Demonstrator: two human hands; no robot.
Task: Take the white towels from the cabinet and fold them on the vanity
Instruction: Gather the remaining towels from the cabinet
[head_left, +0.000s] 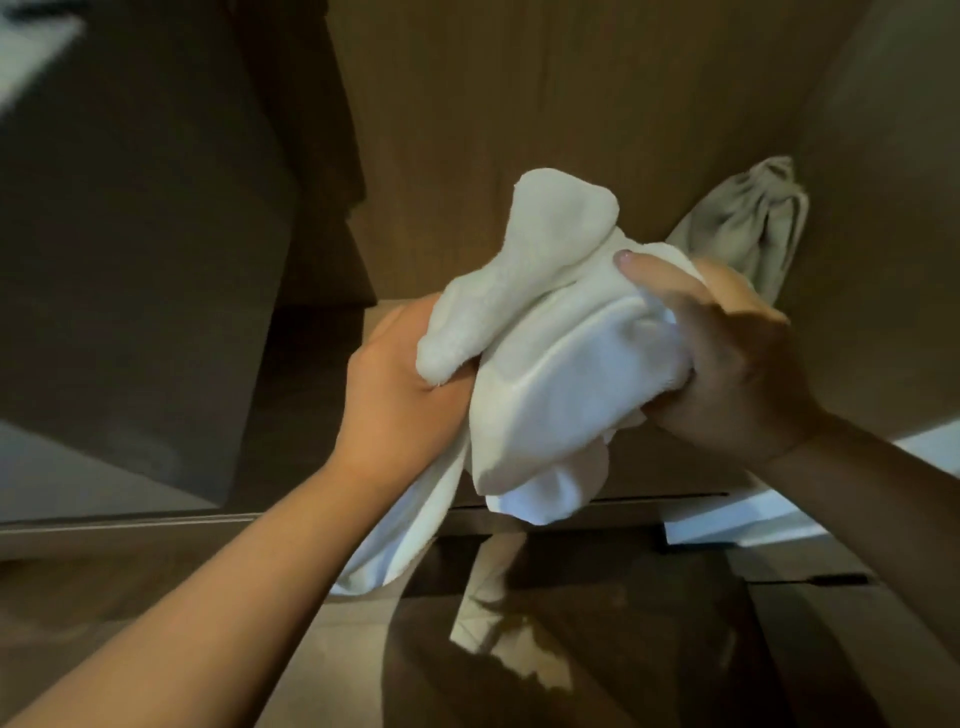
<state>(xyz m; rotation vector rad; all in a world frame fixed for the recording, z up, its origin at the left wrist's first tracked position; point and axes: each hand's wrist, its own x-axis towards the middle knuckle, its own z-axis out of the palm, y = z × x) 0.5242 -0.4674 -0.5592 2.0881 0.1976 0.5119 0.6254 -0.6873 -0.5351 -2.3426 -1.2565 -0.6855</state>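
I see the wooden cabinet (571, 104) filling the far half of my view, its matte brown panels smooth and flat, with a darker open door panel (130, 234) standing at the left. Nearer to me lies a glossy dark surface (571, 649) that mirrors pale shapes from above.

In the middle, the white towels (545, 364) hang as one crumpled, soft bundle held up in front of the cabinet opening, between both hands and clear of the glossy surface below. The cloth is thick and plush; one rounded lobe pokes up at the far side, and a long flat tail droops down to the near left, past the left forearm.

My left hand (400, 384) comes in from the near left with the arm stretched forward, palm turned toward the bundle. Its fingers are curled round the left side of the towels; the fingertips are buried in the cloth, so I cannot tell how tightly they press.

My right hand (737, 364) reaches in from the near right, back of the hand toward me. Its fingers are curled into the right side of the bundle, and the thumb lies straight across the top, pressing the cloth.

Behind the right hand, a grey drawstring bag (748, 218) of rumpled fabric sits against the cabinet's right wall.
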